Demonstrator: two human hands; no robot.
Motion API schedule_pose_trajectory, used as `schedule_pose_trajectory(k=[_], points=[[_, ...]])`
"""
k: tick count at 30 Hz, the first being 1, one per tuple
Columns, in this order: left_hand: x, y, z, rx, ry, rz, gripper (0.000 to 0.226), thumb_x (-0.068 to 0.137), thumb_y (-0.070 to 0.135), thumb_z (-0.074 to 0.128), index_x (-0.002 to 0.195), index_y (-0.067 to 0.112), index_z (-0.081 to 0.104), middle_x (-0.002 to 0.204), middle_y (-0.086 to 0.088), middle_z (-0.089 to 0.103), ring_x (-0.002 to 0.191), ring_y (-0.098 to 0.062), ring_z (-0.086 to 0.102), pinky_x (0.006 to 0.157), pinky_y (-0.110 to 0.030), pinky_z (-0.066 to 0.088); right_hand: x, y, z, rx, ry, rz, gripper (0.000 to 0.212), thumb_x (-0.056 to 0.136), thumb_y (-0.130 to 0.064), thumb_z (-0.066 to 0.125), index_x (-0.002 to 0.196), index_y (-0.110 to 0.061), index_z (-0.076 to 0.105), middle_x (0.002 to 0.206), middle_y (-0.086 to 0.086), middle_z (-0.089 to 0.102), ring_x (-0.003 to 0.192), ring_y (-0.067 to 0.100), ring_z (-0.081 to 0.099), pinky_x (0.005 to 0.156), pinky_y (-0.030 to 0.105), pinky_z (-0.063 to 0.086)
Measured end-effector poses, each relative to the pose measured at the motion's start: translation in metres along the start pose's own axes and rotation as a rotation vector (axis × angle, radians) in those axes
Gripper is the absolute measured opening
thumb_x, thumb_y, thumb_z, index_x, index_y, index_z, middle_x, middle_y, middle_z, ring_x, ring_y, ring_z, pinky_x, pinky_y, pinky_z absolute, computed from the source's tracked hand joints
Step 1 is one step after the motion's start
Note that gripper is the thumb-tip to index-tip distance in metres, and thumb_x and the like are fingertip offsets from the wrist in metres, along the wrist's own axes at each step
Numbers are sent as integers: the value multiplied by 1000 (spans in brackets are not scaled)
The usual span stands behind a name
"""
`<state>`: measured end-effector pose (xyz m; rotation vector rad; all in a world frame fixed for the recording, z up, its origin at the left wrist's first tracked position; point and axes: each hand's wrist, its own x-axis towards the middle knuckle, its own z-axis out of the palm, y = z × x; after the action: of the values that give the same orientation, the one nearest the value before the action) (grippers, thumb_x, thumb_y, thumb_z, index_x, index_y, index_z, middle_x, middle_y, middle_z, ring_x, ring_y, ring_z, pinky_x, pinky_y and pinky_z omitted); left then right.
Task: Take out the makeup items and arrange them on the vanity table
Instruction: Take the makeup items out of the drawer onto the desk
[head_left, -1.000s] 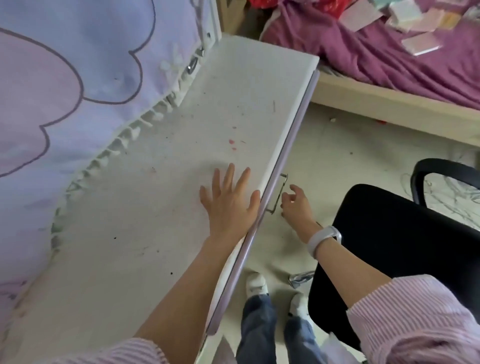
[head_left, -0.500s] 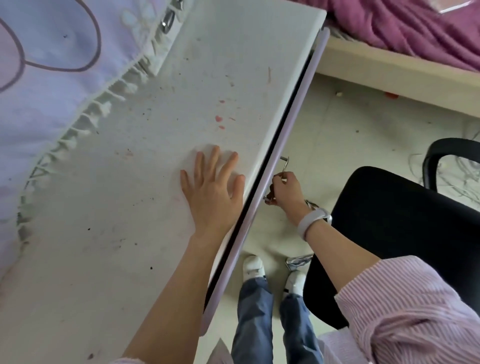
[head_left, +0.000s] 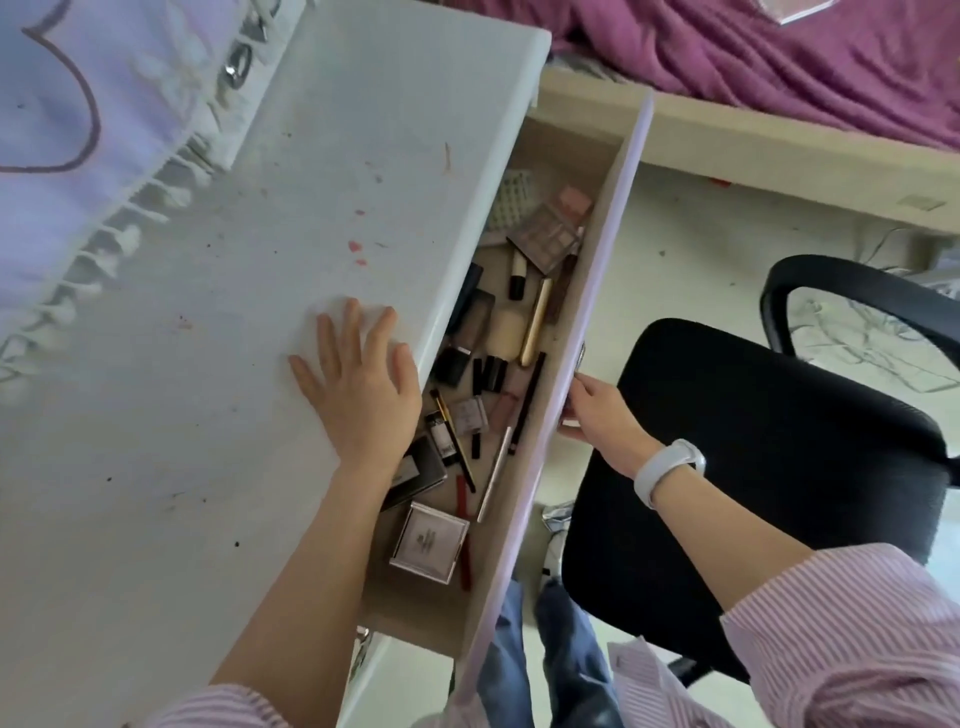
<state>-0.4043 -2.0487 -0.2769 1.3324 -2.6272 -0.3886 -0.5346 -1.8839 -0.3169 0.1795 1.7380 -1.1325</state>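
The drawer (head_left: 576, 332) of the white vanity table (head_left: 218, 322) stands pulled out, with a lilac front panel. Inside lie several makeup items: an eyeshadow palette (head_left: 545, 240), a cream tube (head_left: 503, 328), a gold pencil (head_left: 536, 322), black lipsticks (head_left: 489, 374), a slim silver pencil (head_left: 493, 475) and a square pale-pink box (head_left: 428, 542). My left hand (head_left: 358, 387) rests flat on the tabletop at its front edge, fingers spread. My right hand (head_left: 597, 415) grips the drawer's handle on the outer side of the front panel.
A black office chair (head_left: 769, 467) stands close to the right of the drawer. A bed with a purple blanket (head_left: 779, 57) and a wooden frame runs along the back. A lilac fringed cloth (head_left: 62, 156) covers the table's left part. My legs and feet are below the drawer.
My right hand took hold of the drawer handle and pulled the drawer out, uncovering the makeup items. My left hand stayed flat on the tabletop.
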Motion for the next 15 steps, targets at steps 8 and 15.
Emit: schedule_pose_trajectory(k=[8, 15], points=[[0, 3, 1, 2, 11, 0, 43, 89, 29, 37, 127, 20, 53, 146, -8, 38, 140, -31, 21, 109, -59, 7, -27, -8, 9, -172, 24, -66, 30, 92, -47, 45, 88, -17, 43, 70, 6, 55, 76, 19, 58, 79, 34, 49], [0, 5, 0, 4, 8, 5, 41, 89, 28, 40, 127, 21, 54, 146, -8, 39, 140, -32, 22, 109, -60, 8, -29, -12, 27, -640, 260, -158, 26, 95, -10, 36, 112, 8, 39, 108, 26, 57, 93, 39, 60, 68, 35, 44]])
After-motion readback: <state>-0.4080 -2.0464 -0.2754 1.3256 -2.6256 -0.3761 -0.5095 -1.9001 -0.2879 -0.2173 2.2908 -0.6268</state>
